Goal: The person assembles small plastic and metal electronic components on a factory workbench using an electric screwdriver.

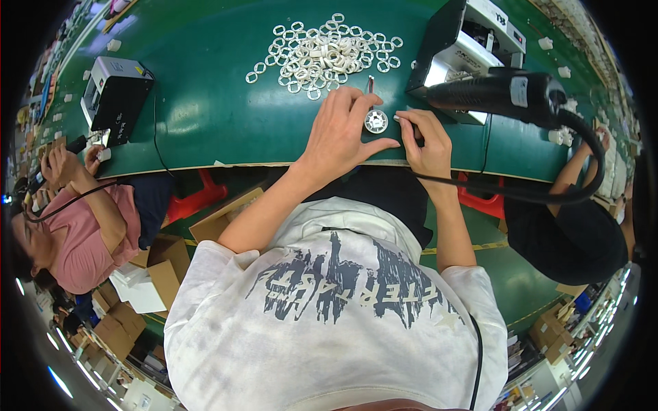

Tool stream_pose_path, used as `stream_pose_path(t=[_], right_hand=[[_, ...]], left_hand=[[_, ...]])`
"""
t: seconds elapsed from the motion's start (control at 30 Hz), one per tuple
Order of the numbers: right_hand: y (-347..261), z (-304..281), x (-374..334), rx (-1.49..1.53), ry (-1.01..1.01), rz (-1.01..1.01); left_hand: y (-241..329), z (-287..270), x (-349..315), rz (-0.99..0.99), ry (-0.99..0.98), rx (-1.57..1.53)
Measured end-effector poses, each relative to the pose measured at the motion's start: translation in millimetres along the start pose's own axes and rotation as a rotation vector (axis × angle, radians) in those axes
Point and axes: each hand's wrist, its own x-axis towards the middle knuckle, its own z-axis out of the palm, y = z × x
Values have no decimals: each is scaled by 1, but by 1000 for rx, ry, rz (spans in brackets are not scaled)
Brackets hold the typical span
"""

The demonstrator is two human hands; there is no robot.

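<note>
On the bench (212, 89), the round part (375, 122) lay between the left hand (340, 130), spread wide, and the right hand (428, 145), pinching a small pale piece (397, 118); it seemed unfinished, while the far rings (332, 56) lay heaped, their state unclear.

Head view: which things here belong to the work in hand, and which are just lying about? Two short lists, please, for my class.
Likely in the work:
- Round part beside the left hand
- Small pale piece at the fingertips of the right hand
- Heap of white rings

Seemingly just lying about:
- Cardboard box
- Red seat
</note>
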Motion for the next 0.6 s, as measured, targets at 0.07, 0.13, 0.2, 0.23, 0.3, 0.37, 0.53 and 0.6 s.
stream_pose_path(t=[0.07,0.13,0.2,0.23,0.3,0.37,0.53,0.6], right_hand=[[-2,-1,4,-83,50,-48],[1,0,9,-171,100,-94],[5,0,11,-322,121,-117],[4,1,12,-342,113,-132],[3,0,14,-253,110,-83],[0,-2,14,-152,94,-49],[-6,-12,1,-238,41,51],[-6,-17,-4,-327,66,102]], left_hand=[[7,-4,4,22,130,-136],[12,-13,6,-72,23,-257],[12,-15,4,-178,-72,-377],[6,-10,0,-253,-105,-454],[2,0,-2,-316,-47,-569],[2,-8,0,-450,-106,-552],[-1,7,3,-366,-2,-609],[4,10,8,-429,-117,-715]])
